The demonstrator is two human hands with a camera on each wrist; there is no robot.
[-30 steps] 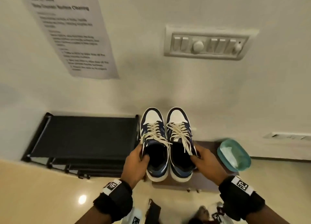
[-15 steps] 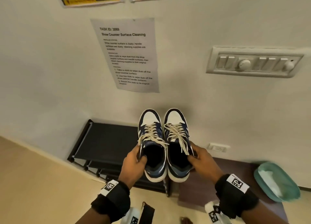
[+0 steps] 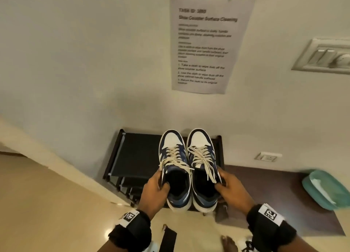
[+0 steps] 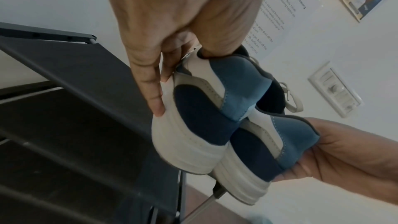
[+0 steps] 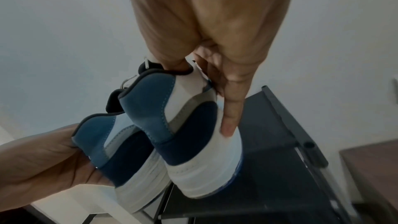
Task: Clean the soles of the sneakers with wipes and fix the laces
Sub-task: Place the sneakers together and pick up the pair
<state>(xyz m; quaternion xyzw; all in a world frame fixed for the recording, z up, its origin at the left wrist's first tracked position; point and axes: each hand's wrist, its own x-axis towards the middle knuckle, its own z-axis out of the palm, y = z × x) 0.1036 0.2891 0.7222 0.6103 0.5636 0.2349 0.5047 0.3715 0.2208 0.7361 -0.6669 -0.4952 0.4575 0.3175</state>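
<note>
**Both sneakers held by the collar, one in each hand**

The left hand (image 3: 155, 190) clamps on the left sneaker (image 3: 175, 168): thumb hooked inside the heel collar, fingers (image 4: 155, 94) stretched down the outer side to the white midsole. The right hand (image 3: 230, 189) grips the right sneaker (image 3: 203, 166) in mirror fashion, one finger (image 5: 231, 113) lying along the sole edge. The shoes sit side by side, touching, toes pointing away from the hands, held in the air above a black shoe rack (image 3: 136, 157). They look light, with a padded soft collar that gives under the thumb and a stiff rubber sole; the sole rim seems the firmer hold for wiping. Loose cream laces (image 3: 205, 162) trail over the tongues and could snag. To the right of the right hand, a teal tub of wipes (image 3: 322, 189) rests on a dark bench (image 3: 284, 204)
</note>
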